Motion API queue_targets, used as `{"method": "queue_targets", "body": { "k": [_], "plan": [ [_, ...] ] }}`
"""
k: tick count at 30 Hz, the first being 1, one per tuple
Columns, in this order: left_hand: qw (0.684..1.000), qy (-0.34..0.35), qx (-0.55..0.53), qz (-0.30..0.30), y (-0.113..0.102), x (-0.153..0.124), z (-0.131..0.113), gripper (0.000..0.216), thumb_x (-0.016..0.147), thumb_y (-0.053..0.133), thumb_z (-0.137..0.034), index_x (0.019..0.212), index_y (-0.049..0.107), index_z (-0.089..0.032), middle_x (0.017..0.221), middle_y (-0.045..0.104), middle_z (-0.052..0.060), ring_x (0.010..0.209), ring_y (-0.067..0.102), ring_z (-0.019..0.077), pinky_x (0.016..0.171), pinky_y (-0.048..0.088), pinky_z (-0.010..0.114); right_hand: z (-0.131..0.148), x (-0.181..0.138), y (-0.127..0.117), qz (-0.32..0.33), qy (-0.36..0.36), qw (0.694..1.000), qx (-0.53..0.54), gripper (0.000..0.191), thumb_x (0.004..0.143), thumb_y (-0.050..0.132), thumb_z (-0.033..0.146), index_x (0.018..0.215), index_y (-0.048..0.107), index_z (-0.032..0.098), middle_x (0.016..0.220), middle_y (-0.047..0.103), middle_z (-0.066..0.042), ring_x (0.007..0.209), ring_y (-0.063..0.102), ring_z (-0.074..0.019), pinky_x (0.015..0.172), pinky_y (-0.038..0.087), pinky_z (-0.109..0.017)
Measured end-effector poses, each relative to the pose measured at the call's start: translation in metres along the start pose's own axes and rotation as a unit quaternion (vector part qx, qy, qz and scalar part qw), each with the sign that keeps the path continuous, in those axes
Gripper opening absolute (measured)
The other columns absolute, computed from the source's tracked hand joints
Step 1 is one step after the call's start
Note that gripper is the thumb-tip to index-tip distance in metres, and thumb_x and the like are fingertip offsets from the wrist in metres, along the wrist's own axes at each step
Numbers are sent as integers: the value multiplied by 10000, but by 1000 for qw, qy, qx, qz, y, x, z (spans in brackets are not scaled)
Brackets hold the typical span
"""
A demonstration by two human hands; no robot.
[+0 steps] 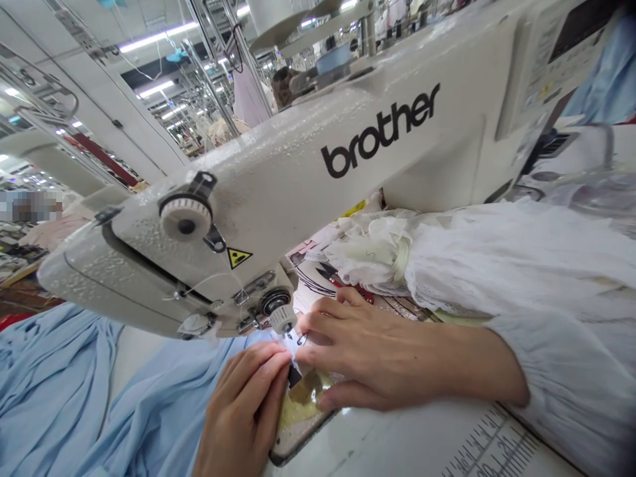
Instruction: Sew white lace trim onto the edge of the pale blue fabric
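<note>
Your left hand (243,407) pinches what looks like a small dark tab (294,376) under the Brother sewing machine head (278,199), while your right hand (377,351) curls just beside it, its grip hidden.

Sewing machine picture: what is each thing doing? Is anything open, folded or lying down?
Left hand: pinching a small shiny piece.
Right hand: bent, fingers beside the left hand.
Brother sewing machine: standing above both hands.
Red-handled scissors: lying down.
Blue cloth: lying in loose folds.

I see the left hand (243,414) and right hand (382,351) meeting at a black tag (294,376) below a Brother sewing machine (298,179).
</note>
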State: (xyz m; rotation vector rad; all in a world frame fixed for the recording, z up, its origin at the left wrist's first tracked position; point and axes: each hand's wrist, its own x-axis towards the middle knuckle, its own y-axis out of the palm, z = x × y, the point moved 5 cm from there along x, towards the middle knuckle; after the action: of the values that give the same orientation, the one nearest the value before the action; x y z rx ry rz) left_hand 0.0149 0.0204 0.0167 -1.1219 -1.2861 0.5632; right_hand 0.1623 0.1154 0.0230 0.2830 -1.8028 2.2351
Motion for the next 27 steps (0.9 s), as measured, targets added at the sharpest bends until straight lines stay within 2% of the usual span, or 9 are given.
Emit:
{"method": "queue_targets", "body": {
  "k": [6,10,20,27],
  "plan": [
    [1000,3,-5,6,-1,7,-5,230,902,522,-106,1089,611,-206,1069,622,36,998,602,117,920,487,208,0,0,1,-2,7,1000,-8,411,945,486,534,1171,585,205,1141,568,-99,989,472,-257,919,305,-495],
    [999,12,17,27,1,5,-5,254,901,526,-104,1131,592,-188,1119,599,48,1052,560,127,946,451,216,1,-1,2,-10,-2,1000,2,410,954,471,536,1155,584,197,1132,564,-96,1016,462,-255,922,306,-488],
    [993,74,89,32,2,9,-2,307,888,506,-49,1177,563,-134,1125,612,77,1076,531,158,974,394,273,-1,-1,1,-4,4,1000,4,450,949,471,537,1204,551,175,1163,554,-109,1008,474,-271,903,324,-499],
    [992,86,80,42,-2,8,-8,300,891,471,-41,1167,571,-104,1159,597,99,1119,502,166,997,356,273,-1,-1,0,2,5,1000,-4,402,951,487,518,1136,560,169,1161,556,-108,1017,477,-272,900,325,-494]
  ]
}}
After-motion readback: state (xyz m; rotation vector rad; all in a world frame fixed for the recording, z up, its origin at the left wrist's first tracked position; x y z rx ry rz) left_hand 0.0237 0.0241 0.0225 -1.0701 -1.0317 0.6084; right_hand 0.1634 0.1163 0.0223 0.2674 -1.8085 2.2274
